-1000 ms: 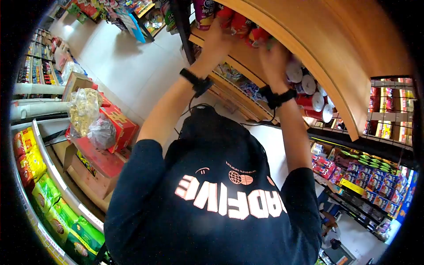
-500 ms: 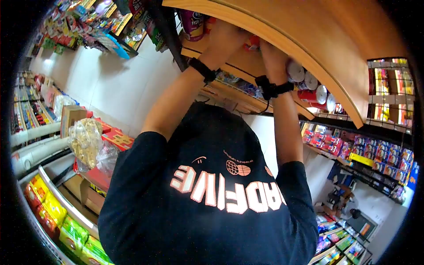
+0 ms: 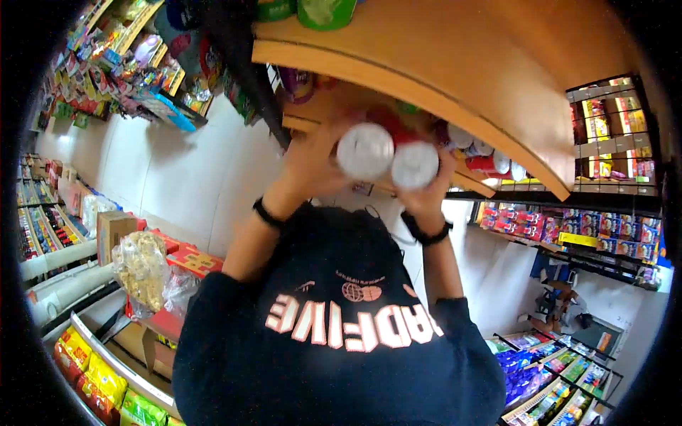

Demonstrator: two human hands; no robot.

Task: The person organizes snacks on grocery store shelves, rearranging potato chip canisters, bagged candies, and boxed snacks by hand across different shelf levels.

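Two canisters with round whitish ends facing me are held side by side just in front of the wooden shelf. My left hand (image 3: 307, 167) is closed around the left canister (image 3: 365, 152). Around the right canister (image 3: 415, 167), my right hand (image 3: 431, 196) has its fingers wrapped. Red shows on their blurred bodies behind the ends; the labels are unreadable. Dark bands circle both wrists. Farther right on the shelf, several similar canisters (image 3: 500, 164) lie with their ends outward. A purple canister (image 3: 295, 86) stands at the shelf's left end.
The curved upper shelf board (image 3: 455, 67) overhangs the hands, with green containers (image 3: 327, 11) on top. A wire rack (image 3: 612, 138) stands right. Bagged goods (image 3: 141, 270) and a red box (image 3: 190, 257) are at left. A person (image 3: 565, 309) is in the lower right background.
Both hands have come out from under the upper board toward me, bringing two canisters into plain view. My view has shifted, showing green containers on top of the board.
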